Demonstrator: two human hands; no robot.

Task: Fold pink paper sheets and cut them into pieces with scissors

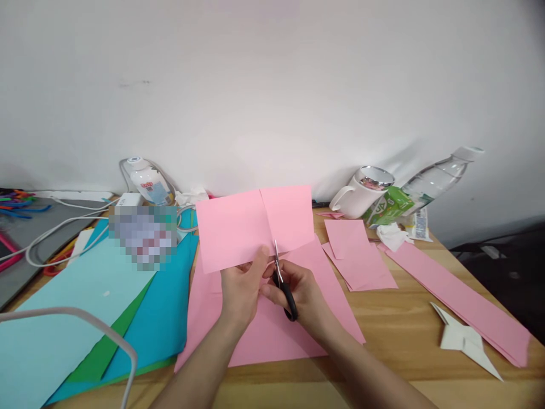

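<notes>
My left hand [244, 287] pinches the lower edge of a pink sheet of paper [234, 227], thumb on the near face. The sheet is held up and has a line running down from its top edge; whether this is a crease or a cut I cannot tell. In my right hand [298, 287] are black-handled scissors [286, 289], blades pointing up at the sheet's lower part, just right of my left thumb. Below both hands, larger pink paper [276, 335] lies flat on the wooden table.
Blue, green and pale blue sheets [85, 284] lie left, beside cables and a white bottle [149, 180]. At right are smaller pink pieces [361, 264], pink strips [460, 301], a folded white paper star [464, 338], a mug [357, 196], a green carton [389, 205] and a clear bottle [438, 179].
</notes>
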